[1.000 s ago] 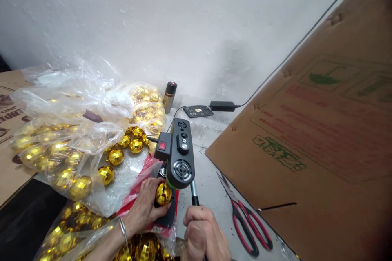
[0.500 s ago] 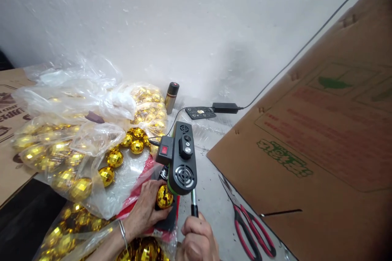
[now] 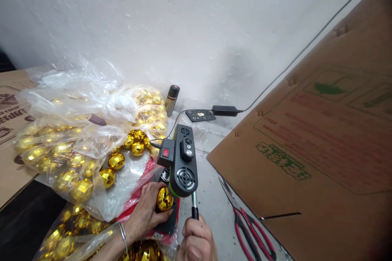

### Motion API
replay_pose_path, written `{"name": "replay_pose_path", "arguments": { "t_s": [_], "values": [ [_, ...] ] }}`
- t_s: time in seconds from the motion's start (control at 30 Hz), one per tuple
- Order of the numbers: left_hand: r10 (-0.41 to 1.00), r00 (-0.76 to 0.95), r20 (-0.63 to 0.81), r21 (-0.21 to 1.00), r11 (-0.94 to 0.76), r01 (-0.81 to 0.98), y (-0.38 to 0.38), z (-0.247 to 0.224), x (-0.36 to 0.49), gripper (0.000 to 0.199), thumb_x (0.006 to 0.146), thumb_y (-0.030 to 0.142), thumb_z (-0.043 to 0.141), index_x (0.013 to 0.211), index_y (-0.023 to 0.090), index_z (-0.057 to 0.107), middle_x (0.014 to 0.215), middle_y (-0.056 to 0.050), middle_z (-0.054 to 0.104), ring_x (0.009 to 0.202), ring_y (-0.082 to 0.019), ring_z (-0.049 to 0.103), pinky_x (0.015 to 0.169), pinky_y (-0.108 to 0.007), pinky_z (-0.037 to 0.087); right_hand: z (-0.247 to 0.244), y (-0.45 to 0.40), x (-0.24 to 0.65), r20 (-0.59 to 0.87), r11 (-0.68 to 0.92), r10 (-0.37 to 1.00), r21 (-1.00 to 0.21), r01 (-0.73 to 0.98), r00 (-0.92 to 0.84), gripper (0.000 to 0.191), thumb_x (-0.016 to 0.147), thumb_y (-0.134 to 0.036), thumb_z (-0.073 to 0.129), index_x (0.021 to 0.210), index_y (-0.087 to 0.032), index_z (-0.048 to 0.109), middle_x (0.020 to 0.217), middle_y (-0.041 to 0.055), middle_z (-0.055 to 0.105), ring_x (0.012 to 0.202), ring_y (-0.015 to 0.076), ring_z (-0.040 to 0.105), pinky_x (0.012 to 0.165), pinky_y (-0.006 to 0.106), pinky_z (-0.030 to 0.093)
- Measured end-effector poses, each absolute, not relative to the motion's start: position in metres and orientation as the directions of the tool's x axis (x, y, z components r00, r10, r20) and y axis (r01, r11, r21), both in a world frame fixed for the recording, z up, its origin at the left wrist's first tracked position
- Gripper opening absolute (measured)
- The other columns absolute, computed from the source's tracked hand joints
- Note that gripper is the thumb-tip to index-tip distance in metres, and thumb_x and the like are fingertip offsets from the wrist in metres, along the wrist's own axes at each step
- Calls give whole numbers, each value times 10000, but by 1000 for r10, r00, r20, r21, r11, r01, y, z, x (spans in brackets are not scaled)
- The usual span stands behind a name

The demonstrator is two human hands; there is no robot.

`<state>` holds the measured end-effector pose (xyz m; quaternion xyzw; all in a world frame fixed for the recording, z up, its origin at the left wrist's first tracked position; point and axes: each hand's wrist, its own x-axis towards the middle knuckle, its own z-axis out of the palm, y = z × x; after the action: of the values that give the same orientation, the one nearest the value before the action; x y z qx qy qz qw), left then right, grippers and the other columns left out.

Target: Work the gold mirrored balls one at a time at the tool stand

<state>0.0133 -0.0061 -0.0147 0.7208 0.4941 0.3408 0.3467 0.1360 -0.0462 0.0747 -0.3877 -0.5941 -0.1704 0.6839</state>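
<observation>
Gold ball [image 3: 164, 200] at the lower centre of the frame: round, mirror-bright, faceted in small squares, with a narrow dark mark on its upper face. It sits over a black base [image 3: 167, 226], close against the lower end of a black machine [image 3: 185, 160] with two round vents and a red switch [image 3: 165, 152].

The ball lies between the thumb and forefinger of the left hand [image 3: 147, 208] — the forefinger along its upper edge, the thumb along its lower one — and these fingers pinch it. The fingers of the right hand [image 3: 198, 241], at the bottom centre, are curled tightly around a lever [image 3: 195, 211] with a black grip.

Writing: the carton [image 3: 306, 212] at right bears stylised green lettering, a green leaf and rows of red print, all too indistinct to read. Dark characters on the cardboard [image 3: 9, 163] at far left are likewise unreadable. The can [image 3: 173, 102] at centre, below the wall [image 3: 196, 28], has no label legible at this size.
</observation>
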Motion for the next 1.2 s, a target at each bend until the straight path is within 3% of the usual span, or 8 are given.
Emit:
{"name": "replay_pose_path", "arguments": {
  "t_s": [0.37,0.73,0.9,1.03,1.2],
  "values": [
    [948,276,157,833,-277,480,-5,-19,15,477,795,309,809,1241,213,672,1170,-122,717,1105,-368,647,981,-545,568,78,-47,134,933,604,246,-359,711,262,387,1083,-121,402,713,-231,430,661,-74,459,502,75,404,658,246,485],
    [949,287,130,855,-254,453,-5,-10,15,521,799,275,811,1292,198,658,1231,-141,720,1155,-381,646,1032,-564,550,77,-44,131,921,668,227,-383,638,315,429,1121,-197,392,696,-212,451,657,-63,472,519,71,414,568,242,416],
    [948,284,146,858,-264,441,-3,-12,16,548,793,267,811,1313,199,651,1236,-142,717,1156,-382,644,1033,-571,541,73,-44,130,912,656,247,-407,635,329,421,1124,-215,402,706,-214,454,682,-53,493,548,80,454,605,256,438],
    [944,298,145,859,-269,436,-2,-11,17,516,796,256,808,1288,204,663,1252,-139,713,1177,-380,645,1049,-564,532,67,-39,131,925,666,184,-367,650,333,414,1099,-184,397,690,-221,444,671,-57,475,528,83,429,612,257,447],
    [942,316,108,858,-249,450,-2,-9,18,502,812,243,796,1290,195,648,1274,-139,699,1218,-378,626,1096,-580,496,55,-38,132,926,641,189,-368,674,326,412,1089,-179,394,682,-233,415,666,-62,469,539,89,437,728,265,494]
  ]
}}
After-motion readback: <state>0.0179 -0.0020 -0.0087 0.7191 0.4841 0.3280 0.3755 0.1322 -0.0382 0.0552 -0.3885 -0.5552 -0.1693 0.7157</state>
